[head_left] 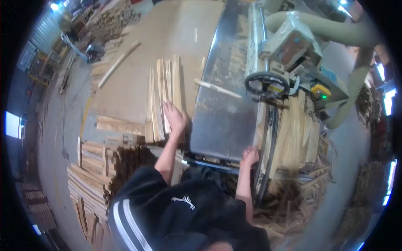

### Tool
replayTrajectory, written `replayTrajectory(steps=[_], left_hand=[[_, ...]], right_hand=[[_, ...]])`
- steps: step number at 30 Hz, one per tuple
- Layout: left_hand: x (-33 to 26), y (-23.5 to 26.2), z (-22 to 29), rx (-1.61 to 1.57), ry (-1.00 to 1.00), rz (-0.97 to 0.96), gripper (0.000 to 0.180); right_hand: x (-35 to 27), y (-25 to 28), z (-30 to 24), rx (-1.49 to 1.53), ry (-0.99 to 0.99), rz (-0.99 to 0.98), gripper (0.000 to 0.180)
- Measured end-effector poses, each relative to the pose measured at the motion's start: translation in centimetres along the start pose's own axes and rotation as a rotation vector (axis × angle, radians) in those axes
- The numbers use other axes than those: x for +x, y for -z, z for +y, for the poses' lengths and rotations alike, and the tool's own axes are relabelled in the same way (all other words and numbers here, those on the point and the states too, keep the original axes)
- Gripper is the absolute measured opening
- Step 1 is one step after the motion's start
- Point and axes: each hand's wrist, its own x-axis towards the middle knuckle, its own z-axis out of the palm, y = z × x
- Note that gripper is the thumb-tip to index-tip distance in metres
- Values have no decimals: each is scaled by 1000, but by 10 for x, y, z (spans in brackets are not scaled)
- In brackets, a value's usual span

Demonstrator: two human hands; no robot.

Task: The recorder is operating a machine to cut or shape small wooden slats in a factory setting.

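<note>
My left hand (174, 116) lies open on a row of narrow wooden strips (158, 98), its fingers stretched along them. These strips rest side by side on a brown board tabletop (138, 75). At the near right corner of the dark metal machine table (222, 125), my right hand (250, 156) is closed, its fingers curled. Whatever it may hold is hidden. Just right of it runs a long wooden strip (263, 125) along the table's side. A thin, pale wood piece (218, 88) lies across the metal surface farther up.
A machine head with a black handwheel (267, 85) and a thick hose (356, 31) stands over the table's far right. Loose strips (295, 129) pile up on the right. Stacked wood (90, 175) stands at the left, and a lone stick (119, 64) lies on the board.
</note>
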Motion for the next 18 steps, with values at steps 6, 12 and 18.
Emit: replayTrajectory(steps=[6,12,18], left_hand=[[-38,-16,32,-490,65,-29,65],[-36,-7,70,-1791,822,-501,45],[-37,-18,65,-1929,873,-621,50]], right_hand=[[0,19,0,4,-82,36,45],[3,15,-10,-204,-51,-19,53],[5,-1,-9,-144,-35,3,36]])
